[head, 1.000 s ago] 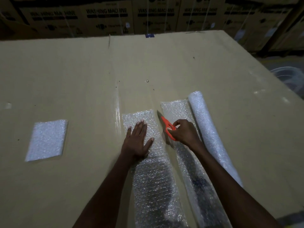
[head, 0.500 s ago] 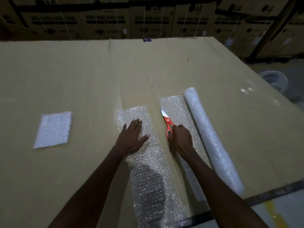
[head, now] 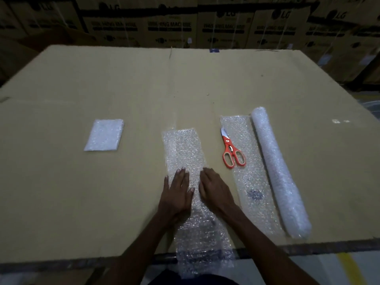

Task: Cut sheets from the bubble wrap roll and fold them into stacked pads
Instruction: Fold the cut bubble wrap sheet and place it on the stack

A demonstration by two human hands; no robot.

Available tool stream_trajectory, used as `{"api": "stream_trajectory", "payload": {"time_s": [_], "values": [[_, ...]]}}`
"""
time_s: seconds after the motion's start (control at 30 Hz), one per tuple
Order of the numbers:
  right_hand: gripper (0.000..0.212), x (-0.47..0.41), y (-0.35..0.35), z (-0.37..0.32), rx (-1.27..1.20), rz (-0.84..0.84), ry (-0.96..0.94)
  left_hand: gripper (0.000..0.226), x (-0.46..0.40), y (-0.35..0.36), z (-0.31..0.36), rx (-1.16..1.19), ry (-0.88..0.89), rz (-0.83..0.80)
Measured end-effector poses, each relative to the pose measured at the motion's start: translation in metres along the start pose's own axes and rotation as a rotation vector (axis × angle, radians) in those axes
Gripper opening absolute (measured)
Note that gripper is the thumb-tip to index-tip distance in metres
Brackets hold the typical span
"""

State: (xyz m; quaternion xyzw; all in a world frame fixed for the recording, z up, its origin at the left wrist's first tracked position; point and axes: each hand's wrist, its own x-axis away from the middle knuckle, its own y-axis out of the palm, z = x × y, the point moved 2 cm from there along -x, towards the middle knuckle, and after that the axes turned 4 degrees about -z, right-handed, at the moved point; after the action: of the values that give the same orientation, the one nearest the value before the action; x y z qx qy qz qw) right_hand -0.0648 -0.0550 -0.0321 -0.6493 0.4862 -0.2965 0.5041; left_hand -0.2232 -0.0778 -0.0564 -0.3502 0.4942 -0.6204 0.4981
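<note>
Both hands lie flat on a cut sheet (head: 185, 153) of bubble wrap: left hand (head: 177, 192) and right hand (head: 213, 190) side by side, fingers straight, pinning it to the cardboard-covered worktop (head: 123, 89), prob. smoothing it ahead of a fold. Sheet's near end hangs over the worktop's front edge. Orange-handled scissors (head: 231, 151) rest, blades together, on the unrolled strip beside the bubble wrap roll (head: 277, 171) at right, w/in easy reach for the next cut. One folded pad (head: 104, 134) sits well apart at left. Stacked cartons (head: 170, 27) behind read "LG" & "WASHING MACHINE."
</note>
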Motion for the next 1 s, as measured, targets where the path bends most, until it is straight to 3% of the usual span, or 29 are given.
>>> {"api": "stream_trajectory", "payload": {"time_s": [0.17, 0.27, 0.53, 0.7, 1.0], "values": [[0.083, 0.011, 0.015, -0.010, 0.000, -0.208, 0.074, 0.058, 0.032, -0.003, 0.003, -0.029, -0.022, 0.042], [0.094, 0.018, 0.019, -0.014, 0.017, -0.229, 0.078, 0.063, 0.046, 0.001, 0.000, -0.051, -0.036, -0.015], [0.090, -0.001, 0.026, -0.027, 0.037, -0.228, 0.127, 0.075, 0.023, -0.010, -0.042, -0.067, 0.025, -0.139], [0.079, -0.035, 0.031, -0.045, 0.073, -0.242, 0.149, 0.077, 0.004, -0.023, -0.086, -0.078, 0.083, -0.165], [0.079, -0.093, 0.042, -0.065, 0.067, -0.276, 0.196, 0.077, -0.037, -0.041, -0.141, -0.089, 0.143, -0.206]]}}
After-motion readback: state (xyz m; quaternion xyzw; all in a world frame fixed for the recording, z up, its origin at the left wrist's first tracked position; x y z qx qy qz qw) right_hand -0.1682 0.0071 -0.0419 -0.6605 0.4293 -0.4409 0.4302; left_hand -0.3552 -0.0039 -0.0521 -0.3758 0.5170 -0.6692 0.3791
